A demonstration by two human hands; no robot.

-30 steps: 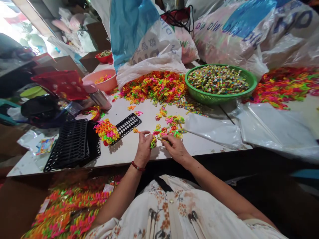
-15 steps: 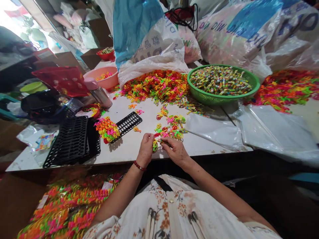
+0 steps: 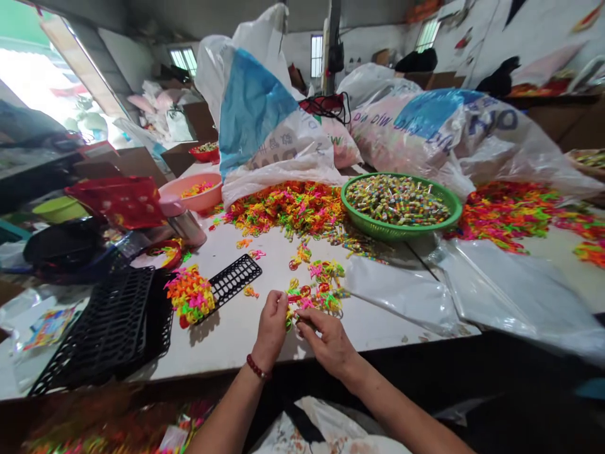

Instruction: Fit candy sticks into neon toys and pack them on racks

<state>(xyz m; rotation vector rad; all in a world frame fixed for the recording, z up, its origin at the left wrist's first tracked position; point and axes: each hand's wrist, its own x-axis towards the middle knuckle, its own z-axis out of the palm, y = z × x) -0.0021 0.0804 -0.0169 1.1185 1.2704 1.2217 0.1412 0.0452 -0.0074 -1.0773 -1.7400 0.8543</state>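
My left hand [image 3: 271,328] and my right hand [image 3: 327,340] meet at the near edge of the white table [image 3: 246,328], fingers pinched together on a small yellow-green plastic piece [image 3: 289,318]. Just beyond them lies a small heap of neon plastic pieces [image 3: 319,293]. A black perforated tray [image 3: 231,279] lies to the left, its near end loaded with a cluster of coloured pieces [image 3: 190,295]. A red bead bracelet circles my left wrist.
A big pile of neon pieces [image 3: 288,208] spills from a large plastic sack [image 3: 265,120]. A green basket of wrapped candies [image 3: 399,205] stands right of it. Stacked black trays [image 3: 104,328] lie at left, clear plastic sheets [image 3: 496,290] at right, a pink bowl [image 3: 196,189] behind.
The camera has tilted up, showing more of the room and less of my lap. My hands stay together on the small piece at the table edge.
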